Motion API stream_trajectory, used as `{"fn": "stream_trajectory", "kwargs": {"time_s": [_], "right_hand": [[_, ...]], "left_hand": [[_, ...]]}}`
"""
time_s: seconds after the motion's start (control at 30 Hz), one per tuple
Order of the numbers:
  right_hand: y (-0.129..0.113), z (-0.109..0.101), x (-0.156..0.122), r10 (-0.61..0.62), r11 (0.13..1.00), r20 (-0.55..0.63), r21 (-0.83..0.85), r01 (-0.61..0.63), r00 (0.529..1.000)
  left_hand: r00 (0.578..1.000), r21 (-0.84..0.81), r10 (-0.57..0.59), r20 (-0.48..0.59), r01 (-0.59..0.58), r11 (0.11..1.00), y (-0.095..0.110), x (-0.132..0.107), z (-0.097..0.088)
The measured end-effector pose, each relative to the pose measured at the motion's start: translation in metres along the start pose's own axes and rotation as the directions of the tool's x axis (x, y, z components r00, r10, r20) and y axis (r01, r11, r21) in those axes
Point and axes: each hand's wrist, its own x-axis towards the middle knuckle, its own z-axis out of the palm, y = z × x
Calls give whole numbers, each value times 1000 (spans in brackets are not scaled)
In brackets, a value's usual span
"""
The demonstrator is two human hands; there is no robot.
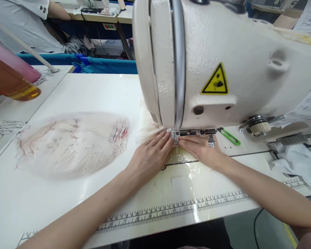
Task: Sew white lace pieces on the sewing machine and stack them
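Observation:
A large white sewing machine (202, 45) stands over the table. My left hand (155, 148) lies flat just left of the presser foot (175, 134), its fingers stretched forward over a cream piece with loose fringe (147, 128). Right of the foot, my right hand (202, 148) also rests flat, fingertips close to a narrow white strip with small holes (176, 141). Part of the right fingers is behind the machine's guide arm. Whether the fringe and the strip are one piece I cannot tell. The needle is hard to make out.
A translucent bag-like bundle of lace and red threads (75, 145) lies on the left of the table (98, 93). Green thread snips (230, 136) lie right of the foot. Bottles (12, 76) stand far left. A printed ruler (163, 213) runs along the front. Another person (23, 24) is behind.

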Motion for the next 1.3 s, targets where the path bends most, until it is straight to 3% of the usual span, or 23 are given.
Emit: {"fn": "stream_trajectory", "kwargs": {"time_s": [0.27,0.47,0.67,1.0,1.3], "right_hand": [[2,2,4,81,997,26,5,-81,996],[1,0,6,217,972,-33,100,-213,976],[4,4,6,195,977,76,76,-201,978],[5,3,-5,72,995,25,-66,-70,997],[-2,0,-8,98,995,108,-4,-98,989]], "left_hand": [[1000,30,22,-5,-22,999,-2,-3,3],[1000,-39,10,-4,-11,999,-3,-6,5],[1000,-46,-7,2,7,999,-3,-4,8],[994,10,82,-67,-81,997,1,-1,0],[998,52,38,-41,-36,998,-2,-3,6]]}}
